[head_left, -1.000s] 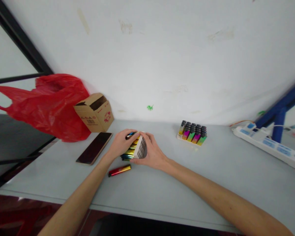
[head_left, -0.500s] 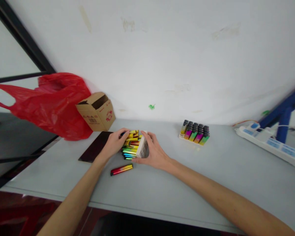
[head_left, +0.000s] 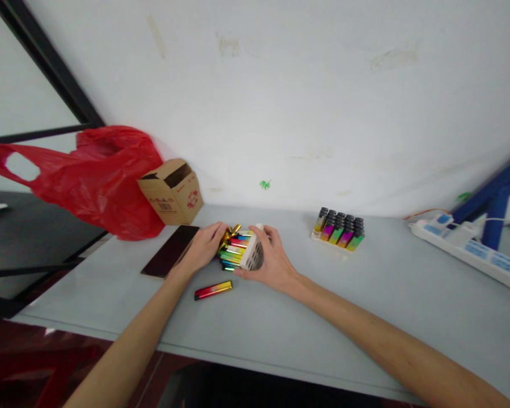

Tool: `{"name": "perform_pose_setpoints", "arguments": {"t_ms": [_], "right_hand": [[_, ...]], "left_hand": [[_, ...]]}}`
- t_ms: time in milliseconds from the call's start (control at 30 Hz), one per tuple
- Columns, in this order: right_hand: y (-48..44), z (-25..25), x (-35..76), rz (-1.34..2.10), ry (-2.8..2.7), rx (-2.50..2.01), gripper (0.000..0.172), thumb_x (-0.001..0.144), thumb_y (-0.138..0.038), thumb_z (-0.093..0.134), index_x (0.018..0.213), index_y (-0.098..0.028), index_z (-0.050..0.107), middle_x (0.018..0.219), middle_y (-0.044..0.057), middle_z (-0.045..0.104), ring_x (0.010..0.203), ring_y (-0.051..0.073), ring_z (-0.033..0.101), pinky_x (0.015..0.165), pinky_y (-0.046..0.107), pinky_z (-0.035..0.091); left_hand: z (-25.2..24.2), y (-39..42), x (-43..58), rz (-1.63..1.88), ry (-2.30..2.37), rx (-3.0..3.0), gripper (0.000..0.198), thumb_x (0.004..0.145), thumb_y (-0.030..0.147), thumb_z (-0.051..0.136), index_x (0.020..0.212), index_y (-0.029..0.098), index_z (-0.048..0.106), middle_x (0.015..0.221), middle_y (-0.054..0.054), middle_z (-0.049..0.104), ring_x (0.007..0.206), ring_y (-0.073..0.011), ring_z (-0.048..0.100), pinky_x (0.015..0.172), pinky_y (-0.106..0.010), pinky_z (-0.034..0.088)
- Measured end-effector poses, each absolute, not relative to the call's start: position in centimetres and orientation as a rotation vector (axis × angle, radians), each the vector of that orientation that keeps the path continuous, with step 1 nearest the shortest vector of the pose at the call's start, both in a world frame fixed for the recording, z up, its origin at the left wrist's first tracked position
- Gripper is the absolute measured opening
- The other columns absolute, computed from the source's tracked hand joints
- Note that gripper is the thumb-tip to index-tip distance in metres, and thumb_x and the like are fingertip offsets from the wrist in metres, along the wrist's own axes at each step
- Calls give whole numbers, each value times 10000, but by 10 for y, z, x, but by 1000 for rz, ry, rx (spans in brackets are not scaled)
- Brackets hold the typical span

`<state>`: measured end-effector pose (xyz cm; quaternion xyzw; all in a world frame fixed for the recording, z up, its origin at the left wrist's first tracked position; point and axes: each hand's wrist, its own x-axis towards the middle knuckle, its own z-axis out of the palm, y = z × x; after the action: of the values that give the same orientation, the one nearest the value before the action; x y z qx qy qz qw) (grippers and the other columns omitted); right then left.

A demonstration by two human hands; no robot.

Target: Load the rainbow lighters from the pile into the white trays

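Tray (head_left: 253, 256) of lighters (head_left: 236, 251) lies tipped sideways, mid-desk (head_left: 365, 294). Right hand (head_left: 273, 262) clasps tray. Left hand (head_left: 204, 249) cupped round lighters' tops. Loose lighter (head_left: 213, 290) just nearer. Phone (head_left: 170, 258) beside left hand.

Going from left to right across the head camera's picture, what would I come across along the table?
red bag → cardboard box → left hand → bundle of colourful sticks → right hand → rack of lighters → power strip
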<state>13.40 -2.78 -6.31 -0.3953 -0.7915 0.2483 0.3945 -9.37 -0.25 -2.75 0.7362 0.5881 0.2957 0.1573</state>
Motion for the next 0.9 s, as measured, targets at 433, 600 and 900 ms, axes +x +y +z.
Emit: {"name": "perform_pose_setpoints", "arguments": {"t_ms": [433, 600, 900], "right_hand": [[-35, -56, 136, 527, -1917, -990, 982, 611, -477, 936, 1449, -257, 474, 1461, 152, 322, 1448, 355, 353, 1220, 519, 373], [-35, -58, 135, 503, -1934, -995, 967, 617, -479, 932, 1445, -277, 474, 1466, 146, 311, 1452, 357, 343, 1213, 530, 377], [-35, -55, 135, 551, -1981, -1006, 969, 678, -439, 906, 1495, -239, 426, 1492, 168, 322, 1470, 348, 344, 1228, 505, 357]], "left_hand": [[-38, -1, -83, 847, 1844, 2260, 465, 1001, 392, 321, 1056, 159, 719, 1150, -168, 722, 1160, -296, 620, 1076, -414, 445], [-33, -2, -82, 915, 1921, 2149, 429, 977, 414, 359, 997, 175, 715, 1122, -155, 736, 1125, -300, 633, 1064, -417, 448], [-18, -14, -87, 1047, 1746, 2094, 454, 995, 497, 403, 1097, 171, 703, 1166, -99, 730, 1123, -272, 654, 1051, -388, 471]]}}
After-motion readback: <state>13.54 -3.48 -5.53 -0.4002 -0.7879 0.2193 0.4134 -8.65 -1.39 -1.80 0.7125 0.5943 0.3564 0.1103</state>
